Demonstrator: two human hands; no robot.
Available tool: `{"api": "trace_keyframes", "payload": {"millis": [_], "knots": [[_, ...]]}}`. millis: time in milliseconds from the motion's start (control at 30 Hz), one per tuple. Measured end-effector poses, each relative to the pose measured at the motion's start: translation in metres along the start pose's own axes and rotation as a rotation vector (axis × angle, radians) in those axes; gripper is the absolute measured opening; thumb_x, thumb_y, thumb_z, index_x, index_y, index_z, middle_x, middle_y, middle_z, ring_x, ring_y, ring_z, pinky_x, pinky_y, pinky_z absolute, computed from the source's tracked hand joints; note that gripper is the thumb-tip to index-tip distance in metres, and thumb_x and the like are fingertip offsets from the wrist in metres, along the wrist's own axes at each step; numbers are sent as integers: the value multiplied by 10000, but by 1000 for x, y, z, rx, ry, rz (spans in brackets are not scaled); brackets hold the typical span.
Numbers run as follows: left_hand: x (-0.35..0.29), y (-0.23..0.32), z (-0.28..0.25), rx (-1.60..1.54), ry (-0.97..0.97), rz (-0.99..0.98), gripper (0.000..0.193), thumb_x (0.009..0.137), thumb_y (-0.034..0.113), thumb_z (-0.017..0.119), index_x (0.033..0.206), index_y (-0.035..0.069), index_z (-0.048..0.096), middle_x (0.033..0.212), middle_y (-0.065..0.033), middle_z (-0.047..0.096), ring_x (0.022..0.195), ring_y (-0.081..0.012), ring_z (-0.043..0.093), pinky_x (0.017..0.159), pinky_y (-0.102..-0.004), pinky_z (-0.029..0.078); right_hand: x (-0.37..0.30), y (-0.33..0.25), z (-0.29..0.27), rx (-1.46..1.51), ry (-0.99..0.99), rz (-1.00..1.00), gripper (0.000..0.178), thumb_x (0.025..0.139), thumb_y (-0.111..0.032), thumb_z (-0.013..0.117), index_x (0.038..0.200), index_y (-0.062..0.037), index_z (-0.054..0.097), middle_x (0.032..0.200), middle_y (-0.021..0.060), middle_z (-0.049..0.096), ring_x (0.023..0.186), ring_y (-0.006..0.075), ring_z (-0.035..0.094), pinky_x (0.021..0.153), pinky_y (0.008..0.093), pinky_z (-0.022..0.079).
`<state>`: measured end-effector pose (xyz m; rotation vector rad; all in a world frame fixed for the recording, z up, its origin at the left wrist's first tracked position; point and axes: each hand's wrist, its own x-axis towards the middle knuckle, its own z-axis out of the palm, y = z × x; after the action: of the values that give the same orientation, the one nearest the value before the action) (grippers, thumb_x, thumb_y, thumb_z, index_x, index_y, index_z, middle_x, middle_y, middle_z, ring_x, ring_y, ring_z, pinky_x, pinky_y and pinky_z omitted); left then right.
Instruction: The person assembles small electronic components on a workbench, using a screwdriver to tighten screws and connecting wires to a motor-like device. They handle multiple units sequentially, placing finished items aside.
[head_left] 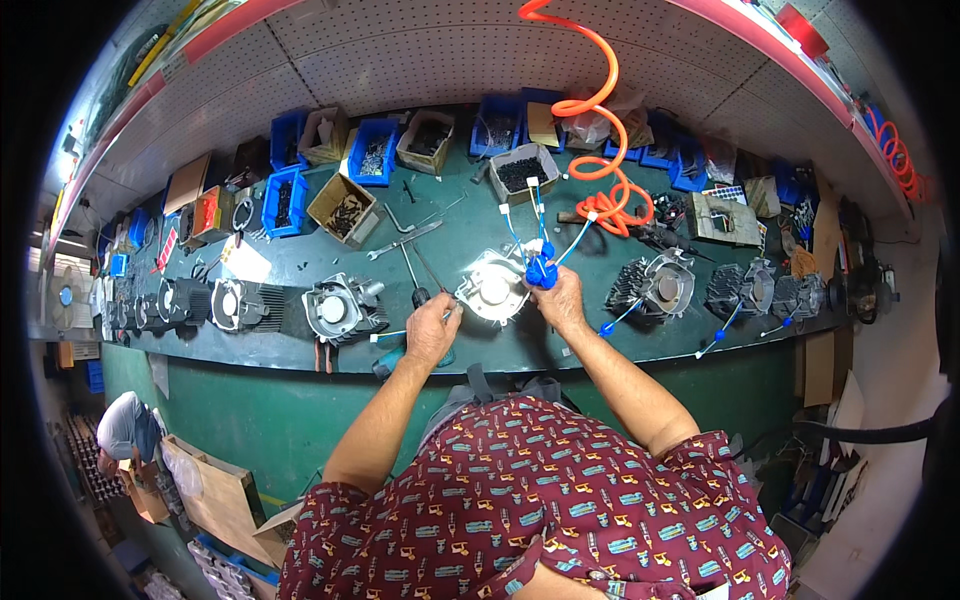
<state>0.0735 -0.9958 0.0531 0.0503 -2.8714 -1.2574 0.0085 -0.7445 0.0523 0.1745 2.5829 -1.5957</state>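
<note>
A silver metal motor housing (493,287) with a round centre stands on the green bench in front of me. At its right edge my right hand (562,302) is closed around a bunch of blue round parts (541,268). Several thin leads with white connectors fan upward from the bunch. My left hand (433,328) is closed at the housing's left side. A pale lead with a white connector (376,338) sticks out from its palm side; the fingers hide the other end. Next to the left fingers lies a screwdriver (419,297), with a thin rod alongside.
More motor housings (340,308) line both sides; those at right (655,288) carry blue-and-white leads. Parts bins (372,152) run along the back. A coiled orange air hose (612,205) hangs down to the bench. A teal power tool (387,362) lies at the front edge. Another person (130,428) bends at far left.
</note>
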Motion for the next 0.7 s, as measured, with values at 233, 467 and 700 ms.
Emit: {"api": "trace_keyframes", "payload": {"millis": [233, 467, 700], "knots": [[3, -10, -9, -117, -121, 20, 106, 878, 121, 677, 893, 30, 626, 718, -54, 605, 614, -178, 571, 594, -324, 474, 4, 4, 2, 8, -7, -21, 213, 773, -181, 806, 827, -15, 684, 783, 165, 709, 746, 284, 709, 680, 404, 531], [-1, -3, 7, -76, -38, -107, 153, 831, 166, 711, 829, 52, 608, 759, -98, 673, 680, -277, 658, 650, -389, 522, 6, -3, -6, 9, -60, -79, 168, 790, -189, 783, 832, -47, 705, 768, 134, 709, 740, 268, 704, 679, 381, 527], [13, -26, 9, -649, -395, -514, 198, 873, 204, 694, 753, 79, 597, 697, 18, 588, 607, -82, 543, 540, -248, 459, 6, -3, -4, 34, -53, -53, 171, 781, -167, 795, 878, -54, 709, 801, 121, 726, 750, 241, 705, 694, 376, 534]]}}
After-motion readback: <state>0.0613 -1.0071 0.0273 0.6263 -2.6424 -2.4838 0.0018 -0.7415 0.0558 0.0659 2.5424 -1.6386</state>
